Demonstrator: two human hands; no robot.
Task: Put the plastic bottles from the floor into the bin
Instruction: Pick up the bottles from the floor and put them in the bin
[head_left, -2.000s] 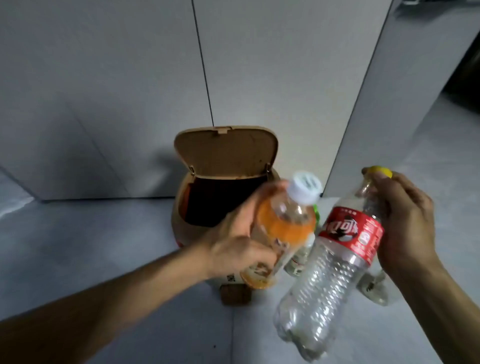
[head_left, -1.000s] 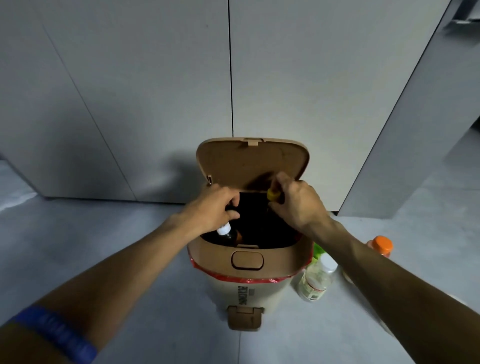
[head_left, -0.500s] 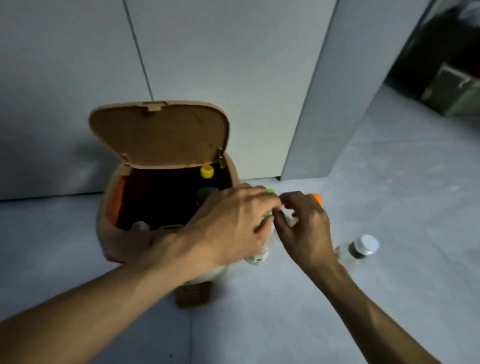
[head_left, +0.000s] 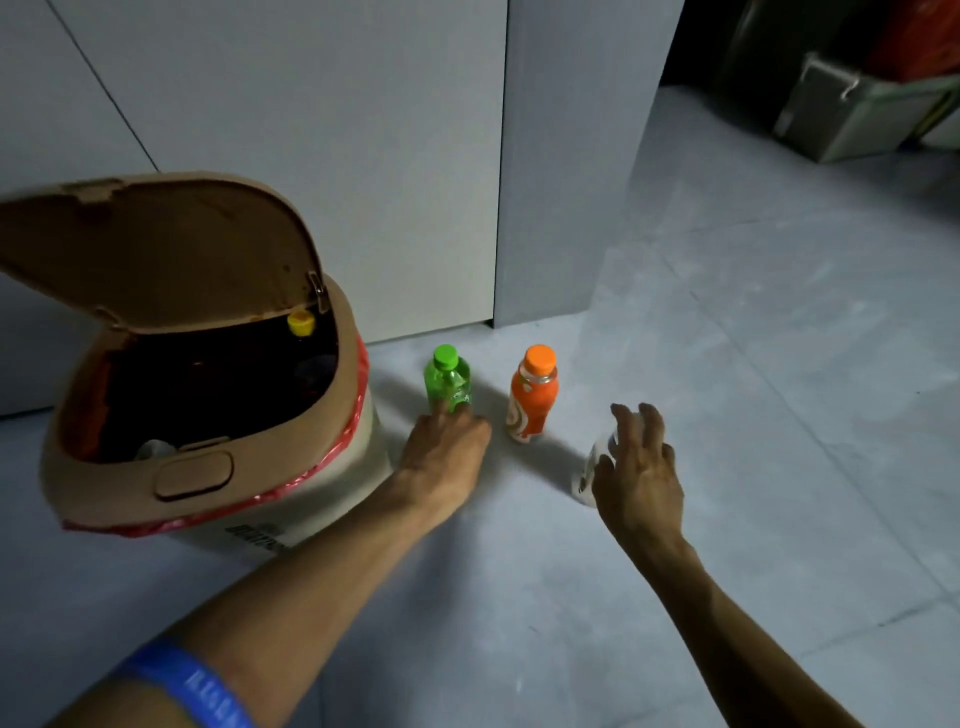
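The tan bin (head_left: 192, 470) stands at the left with its lid (head_left: 156, 254) up and a red liner at the rim. Inside it I see a yellow bottle cap (head_left: 300, 323) and a white cap (head_left: 153, 449). A green bottle (head_left: 448, 379) and an orange bottle (head_left: 532, 400) stand upright on the floor right of the bin. My left hand (head_left: 447, 452) reaches low, fingertips against the green bottle's base; its palm side is hidden. My right hand (head_left: 636, 467) hovers with fingers spread over a clear bottle (head_left: 589, 470), which it mostly covers.
Grey wall panels (head_left: 332, 130) rise behind the bin, and a panel corner (head_left: 501, 208) juts out just behind the bottles. A metal box (head_left: 852, 114) sits on the floor at the far right. Grey tiled floor (head_left: 779, 415) spreads to the right and front.
Both hands put their bottles into the bin, then swung right and down to the floor. The left hand now touches the green bottle and the right hand is over the clear one.
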